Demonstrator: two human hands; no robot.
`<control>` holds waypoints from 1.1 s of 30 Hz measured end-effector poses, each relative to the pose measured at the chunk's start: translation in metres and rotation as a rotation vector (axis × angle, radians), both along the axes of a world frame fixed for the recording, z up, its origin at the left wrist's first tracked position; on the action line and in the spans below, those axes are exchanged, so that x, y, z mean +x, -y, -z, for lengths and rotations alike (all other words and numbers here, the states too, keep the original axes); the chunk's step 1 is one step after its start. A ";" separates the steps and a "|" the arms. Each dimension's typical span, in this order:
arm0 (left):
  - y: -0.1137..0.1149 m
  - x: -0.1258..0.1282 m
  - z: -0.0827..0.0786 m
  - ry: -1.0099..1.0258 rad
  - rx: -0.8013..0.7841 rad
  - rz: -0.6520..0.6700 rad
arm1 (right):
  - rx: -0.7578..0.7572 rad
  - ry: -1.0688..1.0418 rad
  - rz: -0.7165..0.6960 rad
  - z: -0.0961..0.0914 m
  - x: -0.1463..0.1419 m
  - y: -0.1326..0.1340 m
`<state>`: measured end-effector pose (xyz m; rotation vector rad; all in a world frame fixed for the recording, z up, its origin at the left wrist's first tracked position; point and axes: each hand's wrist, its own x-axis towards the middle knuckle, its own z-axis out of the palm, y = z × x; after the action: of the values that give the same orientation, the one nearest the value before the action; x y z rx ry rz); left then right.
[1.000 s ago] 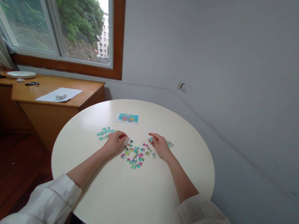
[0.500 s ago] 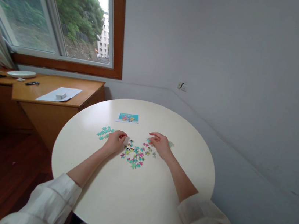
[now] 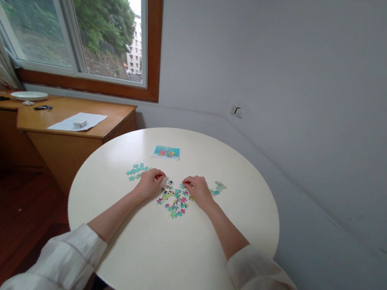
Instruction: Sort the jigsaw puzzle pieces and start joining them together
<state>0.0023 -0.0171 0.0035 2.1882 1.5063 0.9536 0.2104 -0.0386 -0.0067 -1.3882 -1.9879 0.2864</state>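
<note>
We are holding our left hand beside the mixed puzzle pieces, our right hand over their far edge; we are not making out whether either grip is clamping anything. The pieces are lying mid-surface.

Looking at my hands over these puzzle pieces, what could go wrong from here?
Your left hand is close beside the teal pieces, so it could nudge them out of place. Your right hand, between the central pile and the right-hand cluster, might mix the two.
</note>
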 end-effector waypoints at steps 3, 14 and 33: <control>0.000 0.000 0.000 -0.010 -0.005 0.007 | 0.043 0.136 -0.001 -0.004 0.000 0.001; 0.000 0.000 0.000 -0.018 0.001 0.004 | 0.105 0.141 0.031 -0.005 -0.001 0.003; -0.001 -0.002 0.001 -0.010 -0.002 0.016 | -0.202 0.150 0.629 -0.002 0.098 -0.001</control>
<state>0.0007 -0.0166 0.0022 2.2035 1.4916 0.9362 0.3085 -0.0381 -0.0044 -2.1310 -1.5554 0.0947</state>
